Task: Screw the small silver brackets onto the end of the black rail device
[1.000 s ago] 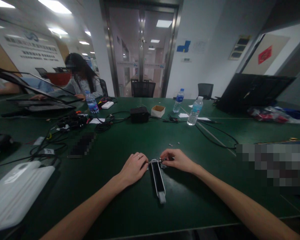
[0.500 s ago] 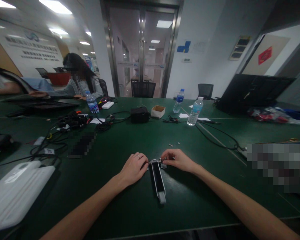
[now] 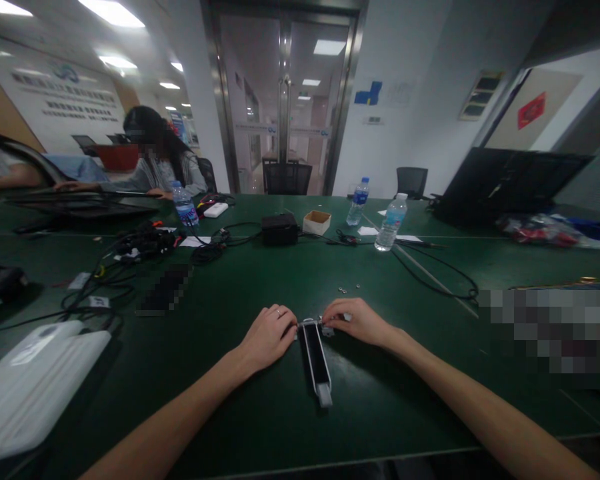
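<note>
A long narrow device (image 3: 316,357) with a black face and white rim lies on the green table, its pale grey tip (image 3: 324,395) towards me. A thin metal crosspiece (image 3: 310,323) spans its far end. My left hand (image 3: 271,339) rests at the left end of this crosspiece, fingers bent and closed on it. At the right end, my right hand (image 3: 353,320) pinches with thumb and forefinger; what lies between the fingertips is too small to make out. A bit of metal plate (image 3: 328,331) shows under the right fingers. Several small nut-like metal parts (image 3: 342,290) lie just beyond.
Farther back stand a black box (image 3: 279,229), a small open carton (image 3: 317,223) and water bottles (image 3: 391,223). Tangled black cables (image 3: 147,241) and white panels (image 3: 40,380) lie at left. Across the table sits a person (image 3: 163,157) at a laptop.
My right fingertips have shifted very slightly at the crosspiece's right end. The left hand and the device look unmoved.
</note>
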Available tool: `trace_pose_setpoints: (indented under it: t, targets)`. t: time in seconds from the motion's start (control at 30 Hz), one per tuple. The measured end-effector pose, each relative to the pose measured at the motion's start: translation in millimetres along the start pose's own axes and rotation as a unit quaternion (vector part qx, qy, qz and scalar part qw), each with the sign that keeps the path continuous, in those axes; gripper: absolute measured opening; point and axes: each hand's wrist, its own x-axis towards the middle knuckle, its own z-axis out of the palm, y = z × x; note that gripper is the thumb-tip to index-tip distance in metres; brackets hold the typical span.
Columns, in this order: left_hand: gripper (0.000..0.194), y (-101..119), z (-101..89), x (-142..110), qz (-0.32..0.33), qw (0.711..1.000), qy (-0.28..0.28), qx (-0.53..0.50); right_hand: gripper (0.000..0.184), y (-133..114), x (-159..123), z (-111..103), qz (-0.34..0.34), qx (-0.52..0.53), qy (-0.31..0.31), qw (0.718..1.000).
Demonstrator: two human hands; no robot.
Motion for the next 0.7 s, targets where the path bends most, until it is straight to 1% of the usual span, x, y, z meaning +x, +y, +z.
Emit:
trace_pose_setpoints:
  t: [0.1,0.2,0.27,0.37,0.53,0.7]
  targets:
    - [0.016,0.0,-0.4,0.2,-0.002,1.0,-0.004,-0.003,0.012,-0.2,0.3,-0.4,0.045,0.002,0.0,0.999]
    - [0.016,0.1,-0.2,0.3,-0.003,1.0,-0.005,-0.002,0.014,-1.4,1.7,0.1,0.094,0.05,0.01,0.994]
    - [0.016,0.1,0.0,0.3,-0.004,1.0,-0.006,-0.002,0.014,-2.8,2.5,0.3,0.107,0.071,0.01,0.992]
    - [0.017,0.3,0.0,0.3,-0.003,1.0,-0.007,-0.006,0.014,-4.5,2.8,-0.6,0.105,0.054,-0.004,0.993]
    - [0.017,0.5,-0.5,0.3,-0.002,1.0,-0.007,-0.003,0.015,-2.8,1.4,-1.5,0.074,0.006,-0.022,0.997]
    - [0.016,0.8,-1.1,0.3,-0.002,1.0,-0.006,-0.005,0.019,-0.7,1.3,0.3,0.069,0.023,-0.017,0.997]
